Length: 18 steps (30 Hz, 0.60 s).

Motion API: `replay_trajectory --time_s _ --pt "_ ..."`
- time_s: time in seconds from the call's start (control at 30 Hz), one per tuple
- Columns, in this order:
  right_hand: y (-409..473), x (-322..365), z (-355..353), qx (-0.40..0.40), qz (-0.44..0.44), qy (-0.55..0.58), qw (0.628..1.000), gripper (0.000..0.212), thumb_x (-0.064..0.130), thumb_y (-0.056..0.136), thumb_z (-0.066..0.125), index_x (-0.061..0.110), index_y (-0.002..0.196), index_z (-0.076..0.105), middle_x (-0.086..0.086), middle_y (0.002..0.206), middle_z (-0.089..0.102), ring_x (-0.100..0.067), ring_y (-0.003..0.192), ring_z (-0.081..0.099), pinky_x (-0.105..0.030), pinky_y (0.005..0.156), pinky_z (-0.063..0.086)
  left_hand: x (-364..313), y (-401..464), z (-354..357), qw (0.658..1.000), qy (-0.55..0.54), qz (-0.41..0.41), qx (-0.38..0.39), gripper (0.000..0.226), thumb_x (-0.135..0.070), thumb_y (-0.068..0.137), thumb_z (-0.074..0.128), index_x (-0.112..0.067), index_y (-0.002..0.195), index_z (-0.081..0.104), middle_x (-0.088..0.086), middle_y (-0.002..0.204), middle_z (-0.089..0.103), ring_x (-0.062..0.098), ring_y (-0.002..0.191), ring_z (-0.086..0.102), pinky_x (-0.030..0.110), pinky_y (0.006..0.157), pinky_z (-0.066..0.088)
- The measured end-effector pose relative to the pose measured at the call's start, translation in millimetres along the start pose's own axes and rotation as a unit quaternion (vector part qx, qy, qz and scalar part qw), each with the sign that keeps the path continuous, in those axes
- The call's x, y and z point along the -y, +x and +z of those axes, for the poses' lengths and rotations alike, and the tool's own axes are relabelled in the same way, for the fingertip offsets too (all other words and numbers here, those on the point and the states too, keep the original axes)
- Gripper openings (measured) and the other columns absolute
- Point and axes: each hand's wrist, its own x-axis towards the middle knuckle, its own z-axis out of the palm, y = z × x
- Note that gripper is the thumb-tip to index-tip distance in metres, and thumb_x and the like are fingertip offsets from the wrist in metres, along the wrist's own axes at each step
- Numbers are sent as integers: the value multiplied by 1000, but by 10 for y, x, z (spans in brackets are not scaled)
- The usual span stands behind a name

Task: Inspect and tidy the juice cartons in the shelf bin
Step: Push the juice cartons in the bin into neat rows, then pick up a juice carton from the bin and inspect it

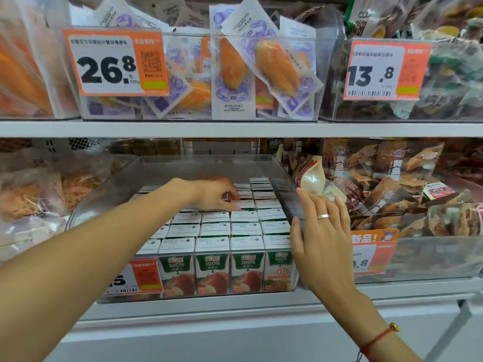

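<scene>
We're at the lower shelf, where the clear bin sits between snack bins, packed w/ juice cartons in tidy upright rows, front row showing apple labels. Our left hand reaches deep into the bin, fingers curled down onto a carton top in a rear row; can't tell if it's actually gripping it. Our right hand is released, fingers straight, flat against the bin's right wall. Risk, we reckon: rows are tight, so yanking one carton could drag or tip its neighbours; leaning on the wall could shove the bin sideways.
</scene>
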Motion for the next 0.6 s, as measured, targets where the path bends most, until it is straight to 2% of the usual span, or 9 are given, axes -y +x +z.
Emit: replay_trajectory --time_s 0.1,0.2,0.33,0.4,0.47,0.53,0.6 --pt "0 2 -13 2 -6 -6 1000 45 20 91 46 6 133 55 -11 127 61 -29 123 54 -35 117 14 -5 -49 9 996 -62 -4 -65 48 -50 96 51 -17 130 52 1 129 53 17 111 52 30 96 43" --pt "-2 2 -27 11 -9 -11 1000 45 19 91 44 6 134 54 -11 128 61 -29 124 53 -35 118 12 -71 -147 -28 973 -167 -13 -160 45 -43 97 53 -14 131 49 1 122 56 16 108 55 26 88 43" --pt "15 31 -82 38 -3 -11 999 42 14 94 51 6 136 52 -12 132 58 -29 128 50 -37 119 13 -189 -356 31 922 -247 -55 -293 36 -36 98 55 -9 122 54 6 120 65 21 106 61 38 86 53" --pt "40 53 -137 68 3 -9 998 47 13 92 57 6 138 50 -12 134 57 -29 131 47 -37 119 11 -236 -519 100 882 -300 -71 -357 32 -33 98 55 -9 118 56 6 116 68 21 104 63 40 85 54" --pt "53 87 -215 96 3 -8 995 51 14 91 59 6 140 47 -12 136 55 -29 133 44 -37 120 9 -290 -740 141 823 -389 -65 -408 21 -28 98 55 -12 112 56 2 103 68 18 97 66 34 80 56" --pt "50 128 -301 108 -4 -14 994 55 14 89 61 6 141 45 -12 138 52 -29 135 41 -40 122 7 -356 -1012 177 768 -472 -63 -429 14 -24 98 55 -13 107 56 -1 95 68 8 85 66 22 69 56" --pt "52 181 -396 97 -12 -20 995 56 12 86 64 5 139 47 -13 138 52 -31 135 41 -44 122 7 -415 -1317 242 728 -537 -83 -417 12 -27 98 53 -17 103 59 4 99 70 5 85 67 22 72 58"
